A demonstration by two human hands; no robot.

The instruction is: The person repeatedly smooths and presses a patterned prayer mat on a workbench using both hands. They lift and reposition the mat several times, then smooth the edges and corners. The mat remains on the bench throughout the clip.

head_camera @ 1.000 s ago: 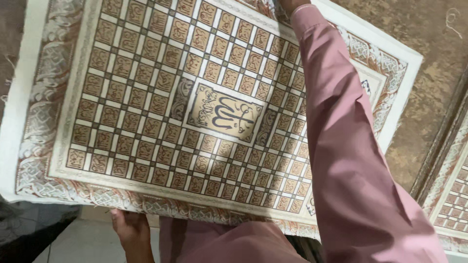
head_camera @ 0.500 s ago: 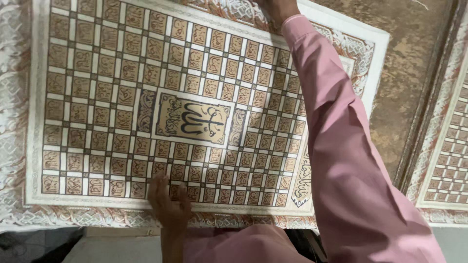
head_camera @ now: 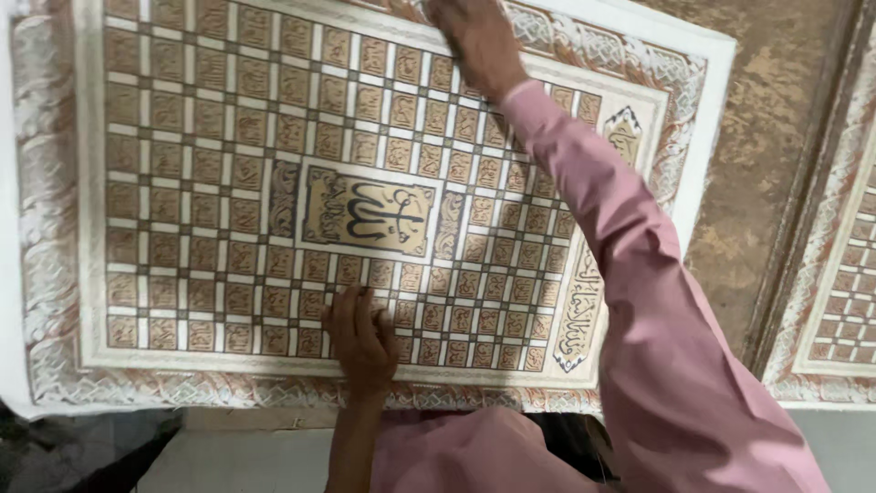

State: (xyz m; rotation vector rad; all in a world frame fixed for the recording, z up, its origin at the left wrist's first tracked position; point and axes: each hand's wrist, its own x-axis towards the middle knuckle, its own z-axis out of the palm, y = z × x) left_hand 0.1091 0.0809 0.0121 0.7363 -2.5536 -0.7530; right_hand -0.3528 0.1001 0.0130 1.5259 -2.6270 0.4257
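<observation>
Flat on the panel (head_camera: 210, 183), the left hand (head_camera: 362, 338) lies open, fingers spread over the grid tiles near its lower edge. Far across, the right hand (head_camera: 476, 41) presses open-palmed on the upper border, pink sleeve (head_camera: 630, 265) stretched over it. Another panel (head_camera: 835, 301) lies to the right.

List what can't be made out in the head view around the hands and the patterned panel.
- Right hand: fingertips cut off by the top edge.
- Patterned panel: left side and top cut off by the frame; part of its right side hidden behind the pink sleeve.
- Left hand: palm hidden, flat on the panel.
- Second panel: mostly cut by the right edge.
</observation>
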